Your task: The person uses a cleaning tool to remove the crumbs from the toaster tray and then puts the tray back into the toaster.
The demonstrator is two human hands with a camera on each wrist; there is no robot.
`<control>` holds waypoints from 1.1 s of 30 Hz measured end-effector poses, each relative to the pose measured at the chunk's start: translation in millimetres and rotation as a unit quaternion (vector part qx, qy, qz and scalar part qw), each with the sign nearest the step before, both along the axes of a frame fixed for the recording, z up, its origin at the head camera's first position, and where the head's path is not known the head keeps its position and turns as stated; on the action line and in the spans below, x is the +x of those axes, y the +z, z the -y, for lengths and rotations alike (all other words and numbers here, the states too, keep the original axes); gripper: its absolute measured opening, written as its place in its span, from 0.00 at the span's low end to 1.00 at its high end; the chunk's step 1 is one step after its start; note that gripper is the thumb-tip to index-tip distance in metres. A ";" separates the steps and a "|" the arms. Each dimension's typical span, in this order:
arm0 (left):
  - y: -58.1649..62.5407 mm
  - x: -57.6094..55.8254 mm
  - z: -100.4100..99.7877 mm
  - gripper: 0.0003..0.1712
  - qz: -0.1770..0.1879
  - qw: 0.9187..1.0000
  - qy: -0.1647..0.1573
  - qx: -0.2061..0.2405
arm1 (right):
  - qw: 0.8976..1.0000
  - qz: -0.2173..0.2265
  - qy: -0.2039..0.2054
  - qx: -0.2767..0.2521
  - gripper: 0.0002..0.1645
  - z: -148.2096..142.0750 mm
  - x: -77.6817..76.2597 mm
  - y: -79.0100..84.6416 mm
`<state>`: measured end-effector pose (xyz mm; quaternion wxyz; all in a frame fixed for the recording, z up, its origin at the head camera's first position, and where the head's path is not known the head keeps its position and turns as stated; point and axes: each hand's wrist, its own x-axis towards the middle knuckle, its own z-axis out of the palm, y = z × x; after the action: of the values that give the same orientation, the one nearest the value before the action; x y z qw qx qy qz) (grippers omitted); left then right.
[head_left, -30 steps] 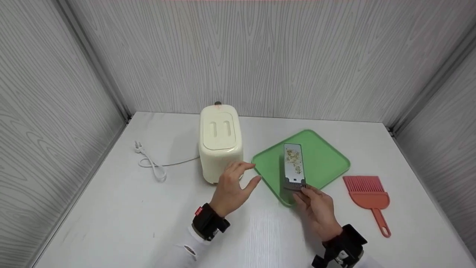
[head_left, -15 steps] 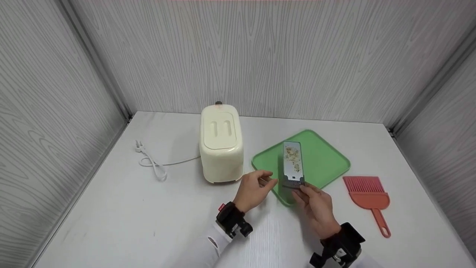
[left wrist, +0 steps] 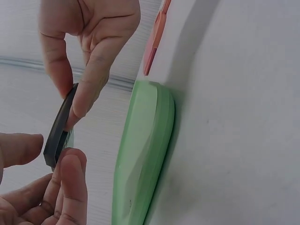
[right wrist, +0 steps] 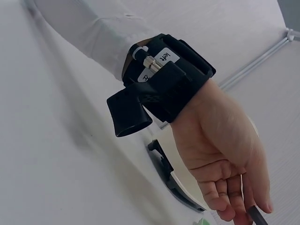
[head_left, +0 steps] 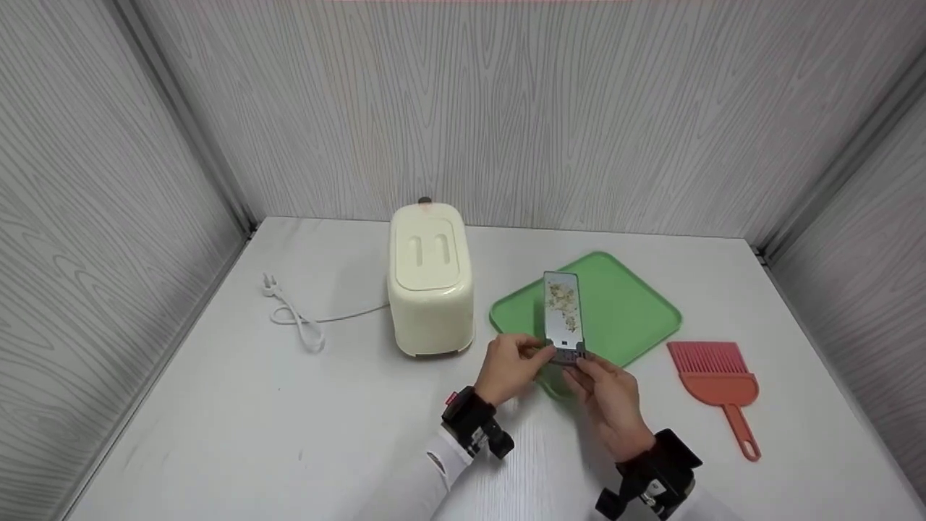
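Observation:
A flat silver crumb tray (head_left: 562,307) with a dark grey handle end, brown crumbs scattered on its face, is held up over the green serving tray (head_left: 629,311). My right hand (head_left: 611,398) pinches the right part of the handle between thumb and fingers. At the handle's left corner, my left hand (head_left: 510,369) has its thumb on top and fingers beneath. The left wrist view shows the crumb tray (left wrist: 58,129) edge-on, between the two hands. In the right wrist view, the handle tip (right wrist: 257,215) sits between the left thumb and fingers.
Left of the green tray stands a cream toaster (head_left: 430,282) with its lid on. Its white cord and plug (head_left: 271,289) lie on the table farther left. A red brush-shaped tool (head_left: 723,387) lies to the right. Grey wood-grain panels (head_left: 506,116) enclose the back and sides.
My left hand has moved right, from near the toaster to the crumb tray's handle, and its fingers have closed there. The crumb tray and right hand have shifted slightly left.

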<state>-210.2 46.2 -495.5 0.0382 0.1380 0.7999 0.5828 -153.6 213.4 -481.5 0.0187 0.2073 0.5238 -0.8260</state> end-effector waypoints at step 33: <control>-7.5 -0.4 9.8 0.14 0.096 0.990 0.005 0.107 | 0.948 -0.031 0.147 0.280 0.34 -86.6 3.4 17.9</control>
<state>-210.6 36.4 -503.0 0.0972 0.0804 0.7263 0.6757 -150.3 300.0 -463.6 0.0649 0.0997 0.7588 -0.6404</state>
